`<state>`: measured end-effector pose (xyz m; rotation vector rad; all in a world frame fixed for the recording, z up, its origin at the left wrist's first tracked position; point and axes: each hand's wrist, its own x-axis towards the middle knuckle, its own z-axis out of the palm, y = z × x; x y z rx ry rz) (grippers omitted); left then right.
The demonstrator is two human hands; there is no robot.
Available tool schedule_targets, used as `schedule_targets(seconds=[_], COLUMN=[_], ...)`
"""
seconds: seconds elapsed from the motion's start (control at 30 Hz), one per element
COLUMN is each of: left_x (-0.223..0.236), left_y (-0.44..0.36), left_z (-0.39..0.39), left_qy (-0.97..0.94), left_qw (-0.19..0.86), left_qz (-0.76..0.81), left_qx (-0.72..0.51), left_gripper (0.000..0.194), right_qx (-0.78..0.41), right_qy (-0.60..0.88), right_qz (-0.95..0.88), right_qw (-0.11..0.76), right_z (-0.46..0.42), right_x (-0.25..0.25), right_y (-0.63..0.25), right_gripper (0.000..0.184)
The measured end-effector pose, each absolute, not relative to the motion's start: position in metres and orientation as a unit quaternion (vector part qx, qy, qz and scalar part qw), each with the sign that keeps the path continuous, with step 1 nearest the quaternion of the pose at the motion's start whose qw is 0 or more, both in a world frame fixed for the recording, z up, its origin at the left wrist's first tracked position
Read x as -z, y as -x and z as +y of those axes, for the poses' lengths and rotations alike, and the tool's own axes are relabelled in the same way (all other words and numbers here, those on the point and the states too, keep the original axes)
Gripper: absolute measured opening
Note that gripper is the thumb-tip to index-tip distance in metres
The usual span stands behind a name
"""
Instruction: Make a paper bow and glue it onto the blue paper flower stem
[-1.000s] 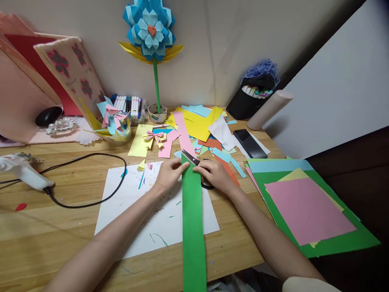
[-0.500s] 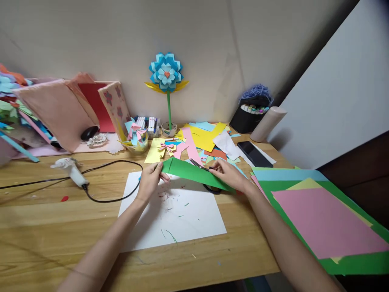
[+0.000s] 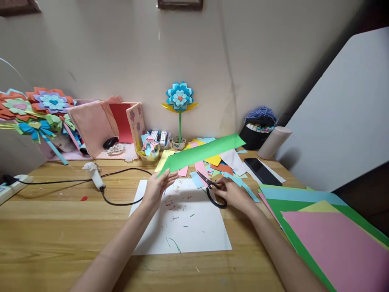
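A long green paper strip [image 3: 203, 152] is raised above the table, slanting up to the right. My left hand [image 3: 157, 187] pinches its lower left end between thumb and fingers. Lower on the right, my right hand [image 3: 232, 192] grips black-handled scissors [image 3: 212, 186], whose blades point up and left, a little apart. The scissors and the strip do not touch. Beneath both hands lies a white sheet [image 3: 182, 223] with green and reddish marks. Paper scraps in several colours, including an orange piece [image 3: 223, 167], are spread behind the scissors.
A glue gun [image 3: 95, 176] with a black cable lies at the left. At the back stand a blue paper flower [image 3: 180, 97], a cup of scraps [image 3: 148, 152] and a black pen holder [image 3: 257, 136]. A phone [image 3: 261, 171] and stacked coloured sheets [image 3: 331, 231] are on the right.
The green strip, earlier lengthwise toward me, has been swung crosswise and lifted. My right hand has let go of it and moved right with the scissors. The view has tilted up.
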<state>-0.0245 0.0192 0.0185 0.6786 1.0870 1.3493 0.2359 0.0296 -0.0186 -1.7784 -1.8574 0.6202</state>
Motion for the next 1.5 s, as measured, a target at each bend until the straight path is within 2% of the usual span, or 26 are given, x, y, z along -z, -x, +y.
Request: schedule_targets(seconds=[0.07,0.13,0.2,0.3,0.37,0.43,0.5,0.6,0.7,0.83,1.0,1.2,1.5], left_x=[-0.022,-0.023,-0.021,-0.014,-0.010,-0.010,-0.012,-0.019,-0.021,-0.016,-0.012,-0.014,-0.017], left_y=[0.014,0.003,-0.009,-0.023,-0.031,-0.039,-0.047,-0.056,-0.062,-0.066,-0.070,-0.071,-0.073], left_z=[0.020,0.023,0.029,0.042,0.052,0.060,0.067,0.074,0.076,0.072,0.068,0.066,0.063], left_qy=[-0.282,-0.276,-0.275,-0.287,-0.302,-0.316,-0.316,-0.310,-0.326,-0.377,-0.436,-0.472,-0.451], left_qw=[0.642,0.675,0.684,0.628,0.575,0.547,0.534,0.510,0.514,0.517,0.488,0.458,0.469], left_qz=[0.456,0.447,0.444,0.462,0.477,0.475,0.460,0.440,0.444,0.479,0.531,0.528,0.525], left_qx=[-0.548,-0.517,-0.509,-0.556,-0.592,-0.612,-0.635,-0.671,-0.657,-0.602,-0.539,-0.536,-0.548], left_gripper=[0.013,0.015,0.020,0.022,0.024,0.027,0.029,0.029,0.028,0.026,0.023,0.023,0.018], right_qx=[-0.125,-0.096,-0.087,-0.057,-0.074,-0.196,-0.388,-0.606,-0.678,-0.650,-0.607,-0.610,-0.607], right_qy=[0.656,0.650,0.658,0.694,0.710,0.681,0.599,0.456,0.394,0.429,0.461,0.450,0.462], right_qz=[-0.721,-0.741,-0.737,-0.700,-0.663,-0.631,-0.590,-0.521,-0.494,-0.491,-0.526,-0.542,-0.546], right_qw=[0.186,0.139,0.126,0.158,0.228,0.316,0.378,0.390,0.375,0.391,0.377,0.362,0.347], right_z=[0.023,0.020,0.020,0.023,0.024,0.023,0.020,0.013,0.005,0.002,0.008,0.008,0.007], right_x=[0.023,0.025,0.025,0.021,0.016,0.011,0.009,0.010,0.013,0.015,0.019,0.022,0.019], right_y=[-0.224,-0.217,-0.216,-0.220,-0.223,-0.225,-0.224,-0.214,-0.202,-0.198,-0.206,-0.210,-0.211], right_gripper=[0.023,0.014,0.014,0.016,0.009,0.019,0.034,0.054,0.058,0.051,0.058,0.060,0.063])
